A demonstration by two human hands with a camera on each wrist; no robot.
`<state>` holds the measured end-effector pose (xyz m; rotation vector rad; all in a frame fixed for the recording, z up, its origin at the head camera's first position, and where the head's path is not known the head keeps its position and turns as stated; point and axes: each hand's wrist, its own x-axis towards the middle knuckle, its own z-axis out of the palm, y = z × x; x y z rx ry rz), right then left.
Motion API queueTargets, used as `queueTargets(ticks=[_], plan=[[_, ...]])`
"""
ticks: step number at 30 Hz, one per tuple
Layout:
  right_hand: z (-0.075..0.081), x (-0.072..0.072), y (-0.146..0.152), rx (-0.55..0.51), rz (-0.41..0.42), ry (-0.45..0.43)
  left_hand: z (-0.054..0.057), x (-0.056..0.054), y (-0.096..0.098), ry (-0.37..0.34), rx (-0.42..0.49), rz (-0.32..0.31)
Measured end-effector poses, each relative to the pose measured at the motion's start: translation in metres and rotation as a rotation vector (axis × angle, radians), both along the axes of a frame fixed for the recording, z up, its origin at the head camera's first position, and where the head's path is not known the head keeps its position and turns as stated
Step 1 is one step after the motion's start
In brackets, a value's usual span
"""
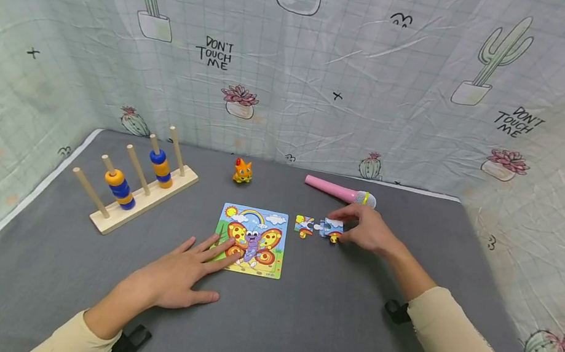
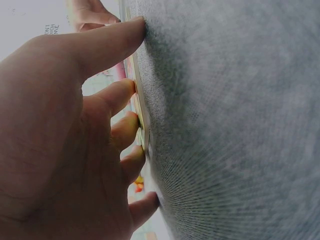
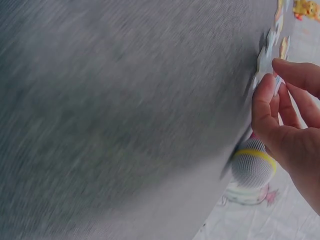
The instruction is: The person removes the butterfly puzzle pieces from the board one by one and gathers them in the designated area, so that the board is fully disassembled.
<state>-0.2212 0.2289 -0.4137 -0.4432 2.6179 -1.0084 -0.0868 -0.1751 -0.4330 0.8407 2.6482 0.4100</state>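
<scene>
Butterfly board [image 1: 262,240]: top points away | puzzle pieces [image 1: 328,228]: row runs sideways | left hand [image 1: 178,276]: spread on board | right hand [image 1: 370,229]: pinching one

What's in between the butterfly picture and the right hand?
Small puzzle pieces lie between the butterfly picture and the right hand, which touches the end one. The head view shows this.

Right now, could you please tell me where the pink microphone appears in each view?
Head: the pink microphone lies right of centre, just beyond the right hand.
Left wrist: upper left, probably the thin pink sliver.
Right wrist: lower right, its grey head showing.
Shared landmark: the right hand.
</scene>
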Motion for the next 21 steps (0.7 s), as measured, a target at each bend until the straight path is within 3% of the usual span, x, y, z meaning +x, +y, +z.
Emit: queueTargets(ticks=[21], plan=[[0.0, 0.002, 0.033, 0.088, -0.055, -0.004, -0.001, 0.0, 0.0, 0.003, -0.007, -0.005]])
